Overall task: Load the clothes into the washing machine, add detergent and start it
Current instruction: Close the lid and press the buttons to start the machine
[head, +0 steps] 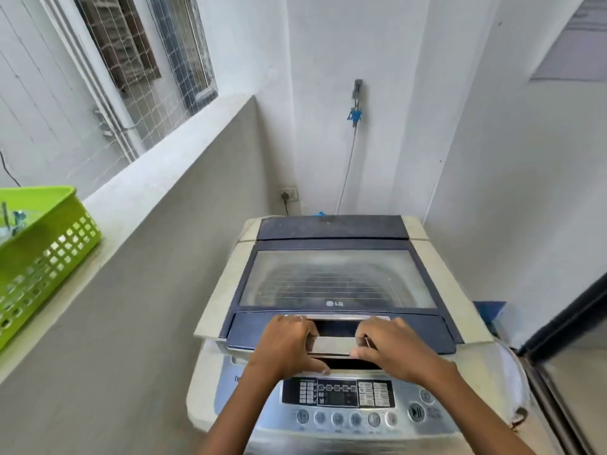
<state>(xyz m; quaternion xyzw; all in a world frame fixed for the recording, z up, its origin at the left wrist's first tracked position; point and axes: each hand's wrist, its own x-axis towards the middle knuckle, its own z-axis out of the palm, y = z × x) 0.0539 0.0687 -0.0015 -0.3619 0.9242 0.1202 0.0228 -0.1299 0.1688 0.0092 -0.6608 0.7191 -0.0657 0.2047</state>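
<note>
A top-loading washing machine (223, 290) with cream sides stands in front of me. Its dark blue lid with a glass window (338, 277) lies down, the front edge slightly raised. The silver lid handle (335, 344) is gripped at both ends: my left hand (285, 346) curls round its left end with the thumb underneath, and my right hand (391, 346) curls round its right end. Below the hands lies the control panel (338, 394) with a row of round buttons and a start/pause button (416, 412). No clothes or detergent are in view.
A green plastic basket (42, 257) sits on the concrete ledge (157, 178) at left. A tap with a hose (355, 110) and a wall socket (289, 194) are behind the machine. A dark door frame (565, 323) stands at right, a blue object (489, 310) beside the machine.
</note>
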